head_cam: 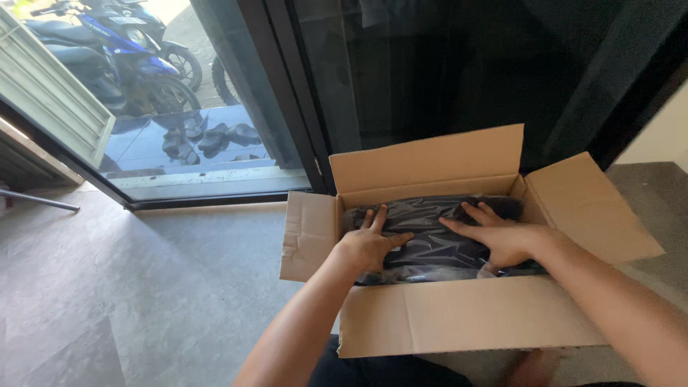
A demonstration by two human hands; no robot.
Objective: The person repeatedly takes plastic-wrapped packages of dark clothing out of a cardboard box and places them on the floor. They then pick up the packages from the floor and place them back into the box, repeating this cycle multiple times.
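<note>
An open brown cardboard box (pixel 459 315) sits on the floor in front of me, all flaps folded outward. Inside lies a dark bundle wrapped in shiny black plastic (pixel 430 236), filling the box. My left hand (pixel 369 244) rests flat on the left part of the bundle, fingers spread. Over on the right part, my right hand (pixel 502 233) presses down flat in the same way, fingers pointing left. Neither hand grips anything.
Grey tiled floor (pixel 143 287) stretches to the left. A dark-framed glass door (pixel 301 107) stands right behind the box. Outside it are a blue motorcycle (pixel 122 50) and several sandals (pixel 208 140). A metal rod (pixel 39 201) pokes in at far left.
</note>
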